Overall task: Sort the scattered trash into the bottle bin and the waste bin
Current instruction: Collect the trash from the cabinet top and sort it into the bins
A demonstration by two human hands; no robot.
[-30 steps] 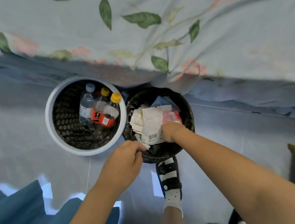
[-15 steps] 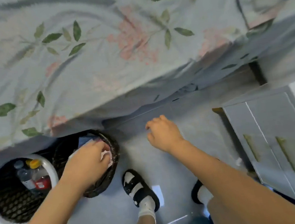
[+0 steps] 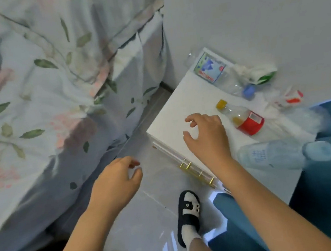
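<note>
Bottles (image 3: 246, 120) on white nightstand (image 3: 179, 111), right hand (image 3: 207, 135) above, both grips loose, empty

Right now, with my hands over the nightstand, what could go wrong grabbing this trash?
The clear bottle lies on its side near the nightstand front edge; a bump from the right hand might roll it off. The crumpled wrappers sit against another bottle, so they may get swept along into the wrong bin.
</note>
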